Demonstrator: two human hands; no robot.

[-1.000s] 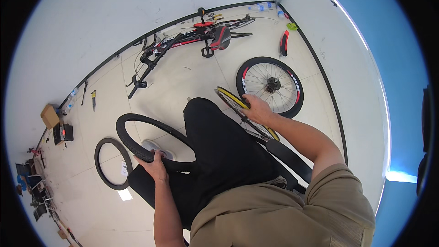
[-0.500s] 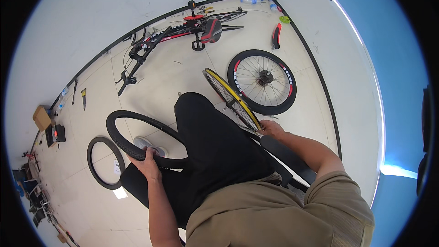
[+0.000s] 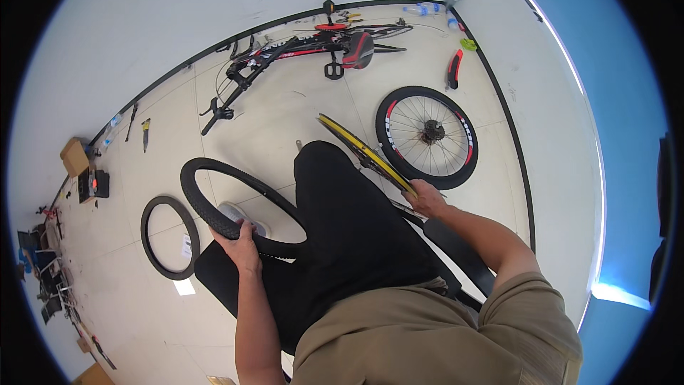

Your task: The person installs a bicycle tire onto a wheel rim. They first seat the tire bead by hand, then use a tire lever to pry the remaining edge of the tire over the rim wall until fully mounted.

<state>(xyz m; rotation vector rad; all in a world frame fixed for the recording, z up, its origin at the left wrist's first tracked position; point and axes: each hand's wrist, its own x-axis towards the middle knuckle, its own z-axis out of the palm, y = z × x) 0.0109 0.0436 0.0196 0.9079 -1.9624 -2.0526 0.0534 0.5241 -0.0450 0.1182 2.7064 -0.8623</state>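
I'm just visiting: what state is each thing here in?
Left hand: closed around the held tyre
Held tyre: off any wheel, tilted
Right hand: gripping the yellow-banded wheel
Yellow-banded wheel: no tyre on it, tilted
Black-tyred wheel: tyre fitted, lying flat on the floor
Second tyre: loose, flat on the floor
Bicycle frame: lying down, no wheels fitted
Red-and-black curved piece: loose on the floor

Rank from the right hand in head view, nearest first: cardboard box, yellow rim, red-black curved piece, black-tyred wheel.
1. Yellow rim, in the right hand.
2. Black-tyred wheel, on floor beyond.
3. Red-black curved piece, upper right floor.
4. Cardboard box, far left.
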